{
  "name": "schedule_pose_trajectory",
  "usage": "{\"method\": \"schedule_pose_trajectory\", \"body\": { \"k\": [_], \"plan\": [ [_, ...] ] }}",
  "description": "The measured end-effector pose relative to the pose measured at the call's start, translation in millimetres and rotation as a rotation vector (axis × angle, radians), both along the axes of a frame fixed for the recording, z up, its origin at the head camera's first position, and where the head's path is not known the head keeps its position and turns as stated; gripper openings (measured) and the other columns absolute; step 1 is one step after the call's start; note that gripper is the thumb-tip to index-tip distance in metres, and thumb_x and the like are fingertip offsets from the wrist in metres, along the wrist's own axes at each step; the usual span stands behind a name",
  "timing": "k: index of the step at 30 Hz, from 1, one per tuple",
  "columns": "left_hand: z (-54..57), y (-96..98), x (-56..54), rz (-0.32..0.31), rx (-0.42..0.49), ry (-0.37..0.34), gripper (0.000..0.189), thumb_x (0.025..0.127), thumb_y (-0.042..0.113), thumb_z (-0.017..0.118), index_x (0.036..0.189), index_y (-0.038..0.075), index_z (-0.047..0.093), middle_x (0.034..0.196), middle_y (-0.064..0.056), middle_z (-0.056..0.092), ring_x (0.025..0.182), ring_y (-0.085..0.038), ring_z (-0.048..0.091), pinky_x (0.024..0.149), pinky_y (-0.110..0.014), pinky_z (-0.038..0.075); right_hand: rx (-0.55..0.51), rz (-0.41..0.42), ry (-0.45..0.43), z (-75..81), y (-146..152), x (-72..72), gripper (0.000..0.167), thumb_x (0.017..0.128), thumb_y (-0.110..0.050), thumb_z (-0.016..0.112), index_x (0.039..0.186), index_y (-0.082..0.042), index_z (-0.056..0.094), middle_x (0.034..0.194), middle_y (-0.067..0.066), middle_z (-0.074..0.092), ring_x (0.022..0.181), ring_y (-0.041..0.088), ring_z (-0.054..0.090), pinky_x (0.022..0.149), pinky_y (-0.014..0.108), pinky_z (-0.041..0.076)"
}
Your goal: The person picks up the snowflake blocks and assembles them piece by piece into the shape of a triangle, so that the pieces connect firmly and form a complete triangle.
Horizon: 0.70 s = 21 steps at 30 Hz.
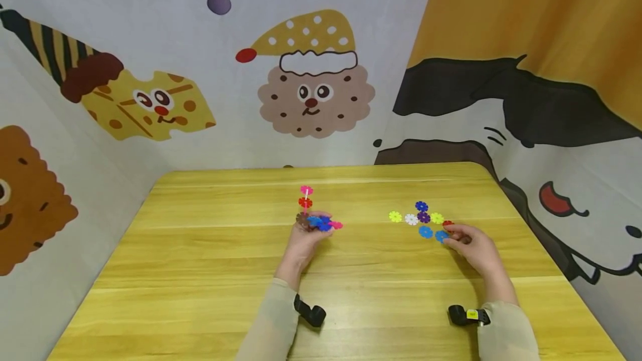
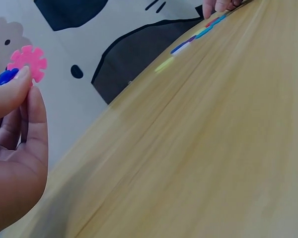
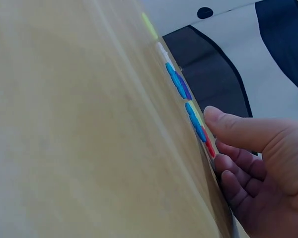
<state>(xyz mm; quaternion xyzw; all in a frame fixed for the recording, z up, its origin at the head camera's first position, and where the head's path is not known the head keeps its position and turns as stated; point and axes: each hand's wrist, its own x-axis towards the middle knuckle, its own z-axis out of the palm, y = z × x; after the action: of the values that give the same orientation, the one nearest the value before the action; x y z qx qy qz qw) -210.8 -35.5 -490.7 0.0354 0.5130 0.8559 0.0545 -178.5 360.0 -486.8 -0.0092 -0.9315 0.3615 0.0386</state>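
My left hand (image 1: pixel 302 247) pinches a linked set of flower-shaped plastic discs above the table. Its upright part has a pink disc (image 1: pixel 306 189) over a red disc (image 1: pixel 305 203); a brown disc (image 1: pixel 302 219), blue discs (image 1: pixel 325 223) and another pink disc (image 2: pixel 37 62) run along the hand. Over on the right, my right hand (image 1: pixel 473 247) reaches the loose discs, thumb and fingers apart. Its fingertips are at a red disc (image 1: pixel 448 224) and a light blue disc (image 1: pixel 441 236); contact is hard to tell. Fingers partly cover both discs.
More loose discs lie flat left of my right hand: yellow (image 1: pixel 395 216), white (image 1: pixel 411 219), dark blue (image 1: pixel 421 205), purple (image 1: pixel 423 217), and light blue (image 1: pixel 426 232). The wooden table (image 1: pixel 200 272) ends at a cartoon-printed curtain (image 1: pixel 200 43).
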Motion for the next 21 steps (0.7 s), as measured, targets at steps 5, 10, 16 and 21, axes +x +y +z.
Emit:
{"method": "schedule_pose_trajectory", "body": {
  "k": [5, 10, 16, 21],
  "plan": [
    [-0.5, -8.6, -4.0, -0.017, -0.085, 0.000, 0.037, 0.077, -0.022, 0.068, 0.100, 0.007, 0.070, 0.109, -0.018, 0.063, 0.091, -0.017, 0.064, 0.076, -0.026, 0.055, 0.021, 0.019, -0.011, -0.6, 0.9, -3.3, 0.038, 0.090, -0.018, 0.075, 0.120, 0.003, 0.067, 0.092, 0.009, 0.061, 0.077, 0.019, 0.050, 0.064, 0.028, 0.043],
    [0.1, -17.0, -8.0, -0.019, -0.140, 0.002, 0.033, 0.077, -0.021, 0.069, 0.106, -0.004, 0.067, 0.109, -0.016, 0.063, 0.091, -0.016, 0.061, 0.074, -0.025, 0.053, 0.042, 0.035, -0.006, -2.3, 2.1, -5.6, 0.037, 0.089, -0.016, 0.076, 0.119, 0.003, 0.067, 0.089, 0.008, 0.059, 0.077, 0.020, 0.049, 0.064, 0.028, 0.042],
    [0.9, -23.1, -8.0, -0.031, -0.149, -0.009, 0.034, 0.079, -0.021, 0.068, 0.111, -0.009, 0.064, 0.111, -0.019, 0.061, 0.092, -0.018, 0.060, 0.074, -0.025, 0.053, 0.050, 0.038, -0.018, -0.6, 1.3, -6.3, 0.034, 0.089, -0.014, 0.075, 0.117, 0.005, 0.067, 0.087, 0.007, 0.057, 0.075, 0.021, 0.048, 0.063, 0.029, 0.040],
    [-4.2, -24.2, -7.1, -0.015, -0.188, -0.019, 0.034, 0.079, -0.018, 0.071, 0.108, 0.000, 0.068, 0.108, -0.007, 0.063, 0.097, -0.019, 0.060, 0.075, -0.026, 0.053, 0.029, 0.041, -0.048, -0.7, 1.6, -7.0, 0.033, 0.088, -0.013, 0.076, 0.112, 0.006, 0.066, 0.090, 0.009, 0.057, 0.076, 0.020, 0.047, 0.063, 0.028, 0.040]
  ]
}}
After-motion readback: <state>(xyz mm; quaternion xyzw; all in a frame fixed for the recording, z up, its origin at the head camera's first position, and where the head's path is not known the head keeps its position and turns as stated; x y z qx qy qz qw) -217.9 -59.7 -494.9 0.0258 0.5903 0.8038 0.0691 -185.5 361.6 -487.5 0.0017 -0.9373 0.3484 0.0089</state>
